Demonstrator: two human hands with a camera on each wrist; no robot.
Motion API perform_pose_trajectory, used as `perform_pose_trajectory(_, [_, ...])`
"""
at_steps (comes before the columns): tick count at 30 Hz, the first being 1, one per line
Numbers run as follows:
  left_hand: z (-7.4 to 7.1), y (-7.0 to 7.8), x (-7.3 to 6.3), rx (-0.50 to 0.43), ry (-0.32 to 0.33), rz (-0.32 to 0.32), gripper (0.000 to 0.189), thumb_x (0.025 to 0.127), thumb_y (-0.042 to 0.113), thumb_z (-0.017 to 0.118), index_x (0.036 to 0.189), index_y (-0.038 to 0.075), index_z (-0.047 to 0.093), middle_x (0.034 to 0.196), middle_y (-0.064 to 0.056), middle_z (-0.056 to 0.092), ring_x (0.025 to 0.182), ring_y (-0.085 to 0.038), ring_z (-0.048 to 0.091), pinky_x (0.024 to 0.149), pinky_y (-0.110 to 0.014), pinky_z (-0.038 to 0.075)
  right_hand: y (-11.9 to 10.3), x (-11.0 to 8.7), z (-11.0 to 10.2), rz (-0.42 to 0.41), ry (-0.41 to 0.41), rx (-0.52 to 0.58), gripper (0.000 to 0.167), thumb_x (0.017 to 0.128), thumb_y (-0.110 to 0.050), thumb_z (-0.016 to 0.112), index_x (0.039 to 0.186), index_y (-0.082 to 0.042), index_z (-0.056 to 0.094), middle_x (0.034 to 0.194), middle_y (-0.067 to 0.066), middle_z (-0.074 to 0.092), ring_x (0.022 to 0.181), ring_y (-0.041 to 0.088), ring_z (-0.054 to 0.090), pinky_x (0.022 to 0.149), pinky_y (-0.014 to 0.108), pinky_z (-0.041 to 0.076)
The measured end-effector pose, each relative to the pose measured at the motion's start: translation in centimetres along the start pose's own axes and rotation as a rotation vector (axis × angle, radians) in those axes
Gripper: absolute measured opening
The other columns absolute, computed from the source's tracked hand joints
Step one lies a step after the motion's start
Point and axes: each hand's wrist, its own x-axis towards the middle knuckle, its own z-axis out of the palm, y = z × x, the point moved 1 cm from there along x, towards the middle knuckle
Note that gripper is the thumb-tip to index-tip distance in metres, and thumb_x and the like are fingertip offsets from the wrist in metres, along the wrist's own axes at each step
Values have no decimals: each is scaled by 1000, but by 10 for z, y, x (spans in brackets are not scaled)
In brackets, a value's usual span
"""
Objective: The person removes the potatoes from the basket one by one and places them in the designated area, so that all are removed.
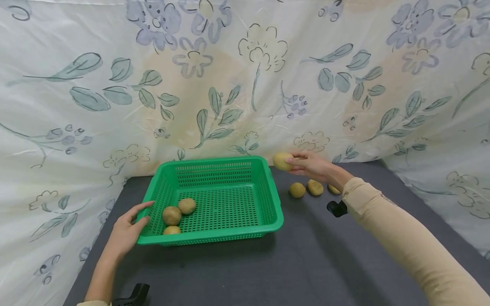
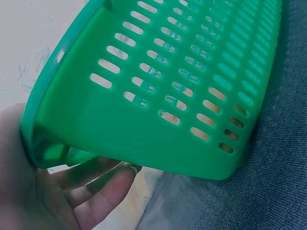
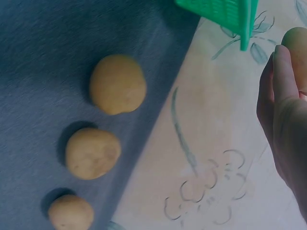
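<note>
My right hand (image 1: 311, 165) pinches a pale yellow potato (image 1: 283, 162) in the air, just beyond the basket's right rim; the right wrist view shows this held potato (image 3: 296, 55) at its right edge. A green plastic basket (image 1: 208, 234) with slotted walls stands on the dark table. Inside its left part lie several potatoes (image 1: 172, 216). My left hand (image 1: 128, 229) grips the basket's left rim, thumb on the near side. From the left wrist view, the fingers (image 2: 108, 196) curl under the rim of the basket (image 2: 120, 129), close to its end wall.
Right of the basket, three potatoes rest in a row on the dark table (image 1: 229, 276): a near one (image 1: 297, 190), a middle one (image 1: 315, 187) and one (image 1: 334, 189) partly behind the right wrist. Flowered cloth (image 1: 245, 85) hangs behind the table and along its sides.
</note>
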Motion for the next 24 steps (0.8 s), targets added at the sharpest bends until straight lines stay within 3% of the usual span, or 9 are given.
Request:
perform_pose_trajectory(7, [-1,0,0,7,8,3,46,101,22,45,145,8,41,148,-29,26,130,-52,26,87,-58,37,15,-10,-12,33,22,-15,56,100,-20,52,142,9,31,132,22,42,114,26,54,97,38,41])
perform_pose_trajectory(14, [-1,-1,0,3,11,5,45,101,21,45,145,8,41,148,-29,27,131,-52,25,89,-60,35,35,-16,-19,95,17,25,69,99,-24,54,146,11,19,138,27,35,116,27,52,103,44,32])
perform_pose_trajectory(18, [0,-1,0,3,10,8,45,102,21,45,144,8,41,148,-28,27,131,-51,27,87,-57,37,47,-20,-23,136,34,6,73,98,-27,55,148,10,16,140,27,35,112,23,55,102,44,34])
perform_pose_trajectory(24, [0,1,1,18,13,16,45,101,20,45,144,7,42,148,-28,29,129,-49,32,81,-47,40,61,-26,-27,179,25,-45,69,98,-27,56,145,12,23,133,23,45,112,25,56,102,47,33])
